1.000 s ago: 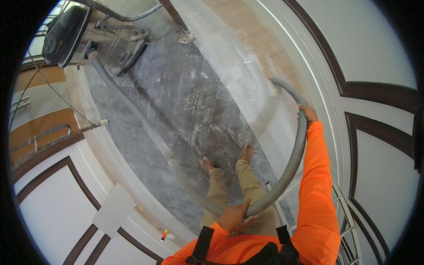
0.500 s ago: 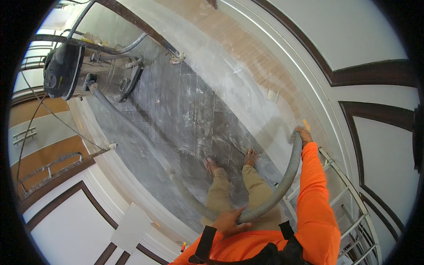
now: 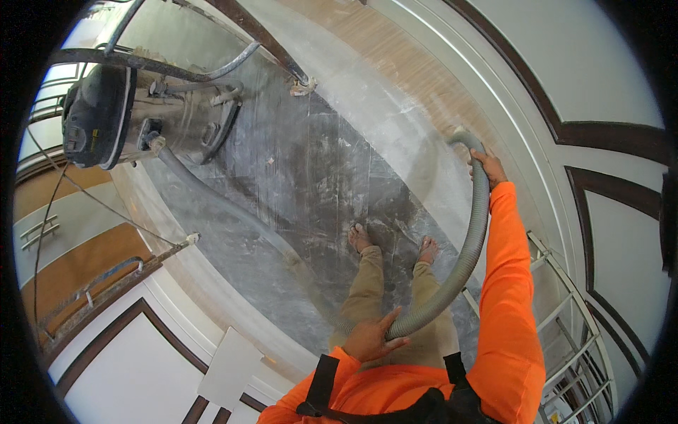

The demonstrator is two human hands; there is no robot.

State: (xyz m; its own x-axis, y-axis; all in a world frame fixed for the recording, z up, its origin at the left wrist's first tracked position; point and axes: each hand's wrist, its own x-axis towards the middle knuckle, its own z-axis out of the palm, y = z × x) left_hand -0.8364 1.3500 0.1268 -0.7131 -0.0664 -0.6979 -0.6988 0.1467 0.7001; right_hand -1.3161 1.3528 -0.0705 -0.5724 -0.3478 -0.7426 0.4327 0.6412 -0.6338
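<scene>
Left hand (image 3: 371,338) clasps grey vacuum hose (image 3: 472,247) near waist; right hand (image 3: 489,168) grips hose near nozzle end, over dusty marble floor (image 3: 318,169). Canister vacuum (image 3: 134,116) well apart.

The vacuum cleaner (image 3: 123,116) blurs into the dark rim at ten o'clock; the hose (image 3: 470,247) mouth is smeared.

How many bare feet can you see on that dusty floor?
2: the left foot and the right foot, side by side on the grey floor, just left of the vacuum hose. None seem hidden.
</scene>
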